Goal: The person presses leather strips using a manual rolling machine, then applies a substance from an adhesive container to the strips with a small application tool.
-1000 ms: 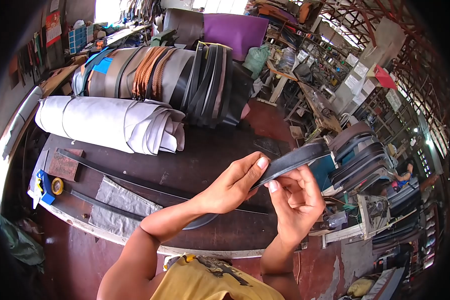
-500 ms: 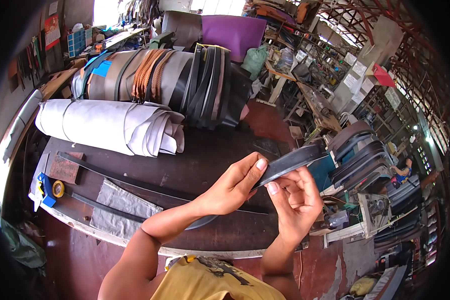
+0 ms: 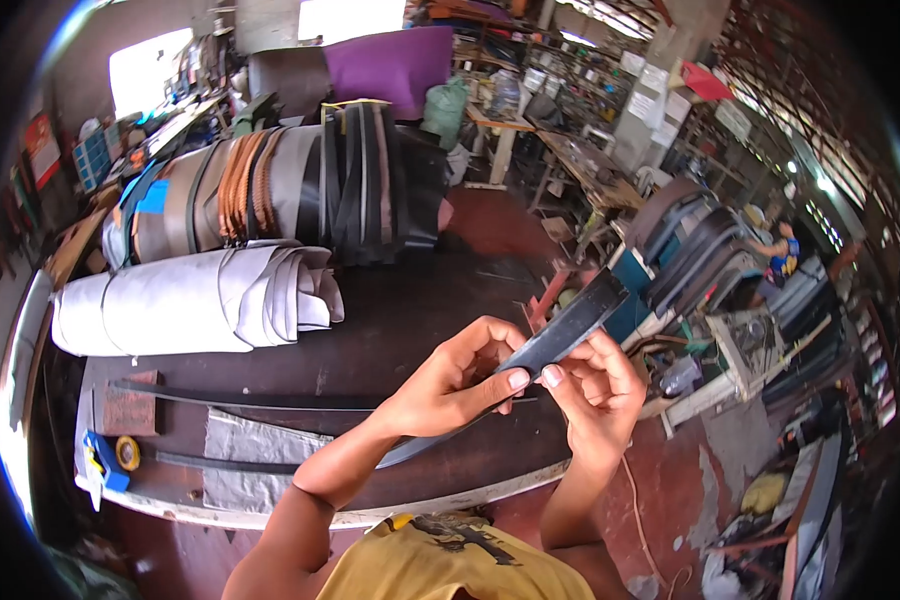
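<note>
A black leather strap (image 3: 582,312) is held up in front of me, looping away above my fingers and trailing down behind my left wrist to the table. My left hand (image 3: 467,380) pinches it with the thumb on top and the fingers behind. Close beside it, my right hand (image 3: 602,392) grips the strap's edge between thumb and fingers, the two thumbtips almost meeting. On the table, a second length of dark strap (image 3: 240,397) runs across, and part of a lower length (image 3: 225,463) crosses a grey cloth (image 3: 255,440).
A white roll of material (image 3: 175,305) and a large bundle with braided and black straps (image 3: 355,190) fill the table's back. At left are yellow tape (image 3: 127,453), a blue dispenser (image 3: 108,468) and a reddish block (image 3: 135,400). More straps hang right, near another person (image 3: 785,250).
The view has turned to the right. My left thumb has come down along the strap, nearer my right thumb, and the strap's far end now tilts more steeply upward.
</note>
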Action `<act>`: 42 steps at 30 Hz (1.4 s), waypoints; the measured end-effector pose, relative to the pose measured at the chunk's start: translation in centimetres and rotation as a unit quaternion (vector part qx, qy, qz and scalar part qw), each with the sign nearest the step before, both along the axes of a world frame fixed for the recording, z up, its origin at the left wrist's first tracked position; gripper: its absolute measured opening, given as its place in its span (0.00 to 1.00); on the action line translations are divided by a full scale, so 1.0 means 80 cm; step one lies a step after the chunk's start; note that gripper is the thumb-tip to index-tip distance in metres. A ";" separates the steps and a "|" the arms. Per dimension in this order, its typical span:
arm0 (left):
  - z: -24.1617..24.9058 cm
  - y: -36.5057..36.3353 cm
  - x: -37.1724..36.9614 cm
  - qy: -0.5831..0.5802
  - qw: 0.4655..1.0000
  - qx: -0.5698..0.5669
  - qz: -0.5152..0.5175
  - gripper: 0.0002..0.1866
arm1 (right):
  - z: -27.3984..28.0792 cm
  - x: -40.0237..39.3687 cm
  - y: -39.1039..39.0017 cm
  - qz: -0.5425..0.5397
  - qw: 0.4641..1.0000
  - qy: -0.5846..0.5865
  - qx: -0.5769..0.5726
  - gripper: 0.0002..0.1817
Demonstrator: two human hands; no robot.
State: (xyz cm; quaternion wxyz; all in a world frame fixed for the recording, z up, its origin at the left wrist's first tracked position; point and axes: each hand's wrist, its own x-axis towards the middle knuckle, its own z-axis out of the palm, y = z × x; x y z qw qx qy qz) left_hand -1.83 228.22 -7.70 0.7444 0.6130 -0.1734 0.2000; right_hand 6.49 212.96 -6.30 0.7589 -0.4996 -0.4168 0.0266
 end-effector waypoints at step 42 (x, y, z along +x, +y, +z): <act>-0.131 0.265 -0.309 0.263 0.786 0.358 0.431 0.24 | -0.137 0.114 -0.231 -0.413 0.852 0.273 0.171 0.06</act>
